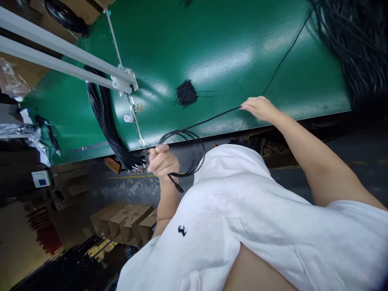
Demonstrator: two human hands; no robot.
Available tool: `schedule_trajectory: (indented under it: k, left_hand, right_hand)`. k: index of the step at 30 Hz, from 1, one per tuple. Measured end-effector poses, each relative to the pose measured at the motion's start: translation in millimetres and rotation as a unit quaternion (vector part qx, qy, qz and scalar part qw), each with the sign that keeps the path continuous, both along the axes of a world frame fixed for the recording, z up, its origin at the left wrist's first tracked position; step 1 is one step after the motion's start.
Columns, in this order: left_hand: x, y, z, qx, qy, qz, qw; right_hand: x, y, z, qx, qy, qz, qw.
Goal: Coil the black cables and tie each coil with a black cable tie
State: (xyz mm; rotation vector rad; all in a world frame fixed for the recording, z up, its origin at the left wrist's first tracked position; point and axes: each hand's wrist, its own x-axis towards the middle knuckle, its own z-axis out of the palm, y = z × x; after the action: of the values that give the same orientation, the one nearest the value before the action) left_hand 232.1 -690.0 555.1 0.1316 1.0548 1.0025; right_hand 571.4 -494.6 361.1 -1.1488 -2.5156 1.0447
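Note:
A black cable runs between my two hands above the near edge of the green table. My left hand is closed round several loose loops of it, and one end with a dark connector hangs below the fist. With fingers pinched, my right hand grips the same cable further along. From there the cable slants up to a large heap of black cables at the right. Between the hands, further back on the table, lies a small pile of short black ties.
A thick bundle of black cables hangs over the table's front edge at left. White rails slope over the green table, near a white roller. Cardboard boxes stand on the floor, lower left.

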Motion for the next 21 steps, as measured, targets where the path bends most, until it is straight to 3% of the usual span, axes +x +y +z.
schedule_trajectory:
  k: [2,3,6,8,9,12,15,17,21]
  left_hand:
    - [-12.9,7.6,8.7,0.024,0.035,0.048,0.998]
    - [-13.6,10.6,7.5,0.044,0.051,0.078,0.995]
    - [0.5,16.9,-16.0,0.090,0.092,0.121,0.984]
    - [15.3,17.8,-39.1,0.085,0.117,0.070,0.987]
    - [22.4,16.8,-49.7,0.074,0.125,0.021,0.989]
    - [38.5,8.9,-70.2,0.055,0.109,-0.141,0.982]
    - [42.9,-0.2,-72.6,0.048,0.034,-0.264,0.963]
    - [41.5,-3.7,-69.3,0.045,-0.026,-0.284,0.957]
    - [35.0,-7.8,-65.5,0.041,-0.096,-0.213,0.971]
  right_hand:
    - [22.4,-8.1,-11.6,0.044,-0.086,-0.019,0.995]
    - [26.1,-19.9,-8.1,0.058,-0.108,0.008,0.992]
    - [4.2,-76.8,31.8,0.056,-0.061,0.210,0.974]
    - [-28.5,-112.2,66.8,0.038,0.007,0.318,0.947]
    - [-45.7,-123.0,81.5,0.040,0.025,0.338,0.940]
    - [-82.7,-122.2,105.5,0.060,0.057,0.301,0.950]
    - [-89.7,-96.7,107.2,0.030,0.095,0.249,0.963]
    - [-86.2,-83.2,105.3,-0.022,0.114,0.240,0.964]
    - [-77.7,-65.3,96.3,-0.077,0.141,0.214,0.964]
